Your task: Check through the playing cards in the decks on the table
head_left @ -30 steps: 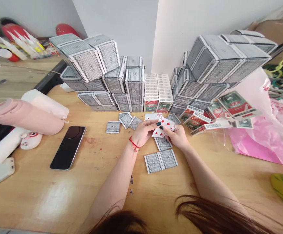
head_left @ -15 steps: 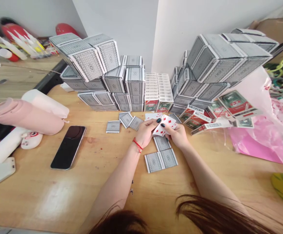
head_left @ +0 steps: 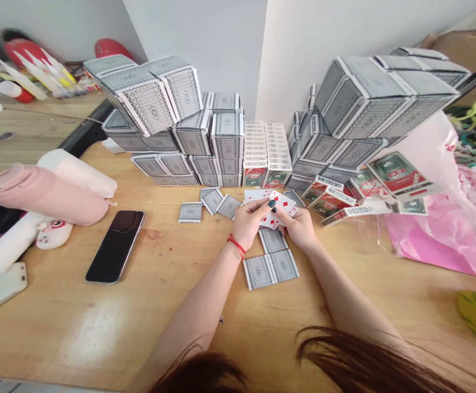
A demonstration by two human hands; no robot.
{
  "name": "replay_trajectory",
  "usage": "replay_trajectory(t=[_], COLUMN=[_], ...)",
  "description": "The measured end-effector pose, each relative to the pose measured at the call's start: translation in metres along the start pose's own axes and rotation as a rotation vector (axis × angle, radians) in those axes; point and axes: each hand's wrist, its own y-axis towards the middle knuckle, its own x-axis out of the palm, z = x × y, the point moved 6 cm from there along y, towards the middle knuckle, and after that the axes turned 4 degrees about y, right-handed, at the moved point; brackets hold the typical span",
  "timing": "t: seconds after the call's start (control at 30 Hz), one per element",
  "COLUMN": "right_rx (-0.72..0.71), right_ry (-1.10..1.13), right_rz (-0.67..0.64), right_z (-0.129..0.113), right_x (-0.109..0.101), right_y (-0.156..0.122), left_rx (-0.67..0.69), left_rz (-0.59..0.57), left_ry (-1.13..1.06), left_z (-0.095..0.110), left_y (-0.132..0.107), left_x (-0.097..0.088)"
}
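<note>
Between my two hands are face-up playing cards [head_left: 284, 203] with red diamonds, a five on top. My left hand [head_left: 249, 218], with a red string on its wrist, is closed with thumb and fingers pinching the cards' left side. My right hand [head_left: 299, 225] is closed on their right side, its thumb lying on the faces near the left thumb. Just below, a folded card piece [head_left: 272, 240] and two joined card pieces [head_left: 271, 269] lie on the table, patterned grey backs up. Loose folded cards [head_left: 212, 202] lie left of my hands.
Stacked blocks of grey-backed cards [head_left: 152, 109] rise at the back left, and more card blocks [head_left: 369, 101] at the back right. Card boxes [head_left: 266, 153] stand between them. Scattered card boxes [head_left: 336, 199], a phone [head_left: 115, 246] and a pink bottle [head_left: 49, 194] lie around.
My left hand has shifted slightly right and its thumb has slid across the cards towards the right thumb. The right hand is almost where it was.
</note>
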Motion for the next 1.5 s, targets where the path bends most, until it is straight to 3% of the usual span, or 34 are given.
replay_trajectory(t=[0.43,0.77,0.93,1.2,1.4,1.5], right_rx=[-0.061,-0.003,-0.027,-0.050,-0.052,-0.060], right_ry=[-0.132,-0.052,-0.058,-0.140,-0.085,-0.070], right_rz=[-0.094,-0.191,-0.246,-0.185,-0.102,-0.092], right_z=[-0.006,0.007,0.004,-0.003,-0.002,-0.004], right_x=[0.009,0.014,0.013,0.012,0.006,0.005], right_y=[-0.002,-0.002,-0.002,-0.002,0.002,0.002], left_rx=[0.019,0.162,0.155,0.141,-0.003,-0.042], left_rz=[0.119,0.244,0.225,0.224,0.056,0.028], left_ry=[0.006,0.176,0.198,0.186,0.050,-0.023], left_z=[0.006,0.017,0.017,0.018,0.004,0.001], left_y=[-0.002,-0.005,-0.005,-0.003,-0.002,-0.003], left_x=[-0.003,-0.008,-0.007,-0.010,-0.004,-0.002])
